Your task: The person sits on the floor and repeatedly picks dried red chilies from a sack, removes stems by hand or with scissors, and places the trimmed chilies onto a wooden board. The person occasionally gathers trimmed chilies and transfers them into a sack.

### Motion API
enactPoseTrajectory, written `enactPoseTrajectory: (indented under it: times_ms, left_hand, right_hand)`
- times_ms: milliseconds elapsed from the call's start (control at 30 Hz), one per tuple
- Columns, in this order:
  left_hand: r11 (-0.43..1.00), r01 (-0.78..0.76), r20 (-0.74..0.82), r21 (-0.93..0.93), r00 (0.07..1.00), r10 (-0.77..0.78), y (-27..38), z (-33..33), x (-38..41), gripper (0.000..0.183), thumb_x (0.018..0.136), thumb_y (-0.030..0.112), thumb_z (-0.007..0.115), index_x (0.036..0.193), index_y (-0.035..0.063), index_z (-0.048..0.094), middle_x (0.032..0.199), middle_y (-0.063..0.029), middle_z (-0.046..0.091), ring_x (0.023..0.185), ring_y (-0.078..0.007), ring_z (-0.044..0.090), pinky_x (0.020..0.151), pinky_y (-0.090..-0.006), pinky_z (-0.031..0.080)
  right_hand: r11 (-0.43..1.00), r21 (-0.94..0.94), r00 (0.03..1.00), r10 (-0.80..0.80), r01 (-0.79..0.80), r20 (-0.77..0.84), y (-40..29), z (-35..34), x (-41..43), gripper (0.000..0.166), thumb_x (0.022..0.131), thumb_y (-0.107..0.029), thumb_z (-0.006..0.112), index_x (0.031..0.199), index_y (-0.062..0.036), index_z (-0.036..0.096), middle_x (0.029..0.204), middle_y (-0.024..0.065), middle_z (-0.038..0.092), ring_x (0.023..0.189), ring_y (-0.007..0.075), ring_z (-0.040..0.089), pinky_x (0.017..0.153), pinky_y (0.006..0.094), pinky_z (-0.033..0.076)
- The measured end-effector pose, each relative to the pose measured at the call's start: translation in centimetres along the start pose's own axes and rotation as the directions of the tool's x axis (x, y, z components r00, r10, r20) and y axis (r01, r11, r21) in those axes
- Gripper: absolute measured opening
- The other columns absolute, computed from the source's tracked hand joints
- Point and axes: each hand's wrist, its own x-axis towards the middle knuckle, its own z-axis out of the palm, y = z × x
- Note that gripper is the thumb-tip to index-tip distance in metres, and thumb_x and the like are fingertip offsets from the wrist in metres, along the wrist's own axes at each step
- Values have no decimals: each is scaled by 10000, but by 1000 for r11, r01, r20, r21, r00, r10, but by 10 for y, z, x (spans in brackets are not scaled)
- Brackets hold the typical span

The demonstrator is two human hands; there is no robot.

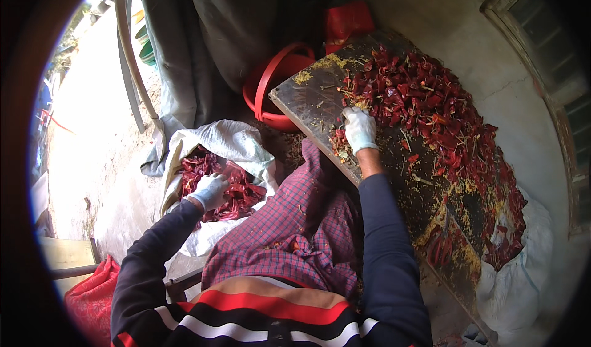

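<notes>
My left hand (210,192), in a white glove, lies over dried red chili peppers (240,185) at the mouth of a white woven sack (231,134). Whether its fingers grip any of them is hard to see. My right hand (359,128), gloved too, reaches onto a dark wooden board (318,88) with its fingers bent downward. Its fingertips touch the board near pepper scraps (341,146) and yellow seeds, and what lies under them is hidden. A large heap of dried red chili peppers (415,93) covers the far and right parts of the board.
Beyond the board's left edge stands a red plastic basket (281,88) with a handle. Red-handled scissors (441,250) lie on the board's near right. A second white sack (512,273) leans there. Checkered cloth (277,222) covers my lap. A shovel (157,134) stands left.
</notes>
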Motion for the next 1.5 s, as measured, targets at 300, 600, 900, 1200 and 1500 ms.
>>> enactPoseTrajectory:
  times_ms: [300, 600, 900, 1200, 1500]
  left_hand:
    - [952, -246, -208, -183, 956, 207, 65, -53, 29, 286, 770, 229, 709, 989, 49, 669, 1004, -122, 652, 968, -327, 629, 804, -436, 523]
    - [-596, 186, -42, -781, 937, 347, 210, -64, 86, 675, 961, 506, 547, 1476, 120, 345, 1391, -91, 499, 1243, -240, 513, 996, -423, 457]
    - [-867, 470, 13, -162, 880, 475, 236, 11, 80, 346, 1015, 392, 478, 1172, 114, 611, 889, -20, 654, 716, -165, 572, 566, -272, 419]
    - [-841, 486, 229, -238, 869, 438, 220, 51, 63, 356, 1032, 374, 434, 1178, 97, 603, 771, -24, 647, 587, -143, 543, 476, -240, 381]
    - [-802, 535, 197, -264, 844, 498, 218, 56, 68, 373, 1041, 359, 414, 1219, 82, 588, 863, -68, 690, 634, -188, 588, 516, -261, 420]
  right_hand:
    - [409, 891, 637, 745, -200, -199, 88, -67, -121, 153, 901, -35, 660, 1044, -87, 644, 927, 15, 675, 796, 135, 623, 741, 267, 517]
    - [170, 947, 794, 595, -274, 123, -20, -90, -186, 137, 930, -191, 672, 974, -68, 632, 797, 21, 641, 619, 79, 567, 528, 233, 462]
    - [958, 227, 949, 228, -177, -219, -14, -86, -123, 396, 860, -355, 699, 1132, -74, 638, 1202, 137, 612, 1071, 333, 609, 895, 420, 503]
    - [950, -220, 921, -131, 222, 366, -63, -34, -24, 666, 920, -619, 463, 1459, -229, 433, 1558, 106, 333, 1443, 296, 294, 1153, 577, 194]
    - [900, -381, 943, 292, -212, 163, 37, -47, -91, 637, 974, -592, 351, 1486, -215, 381, 1577, 120, 287, 1467, 318, 232, 1164, 574, 143]
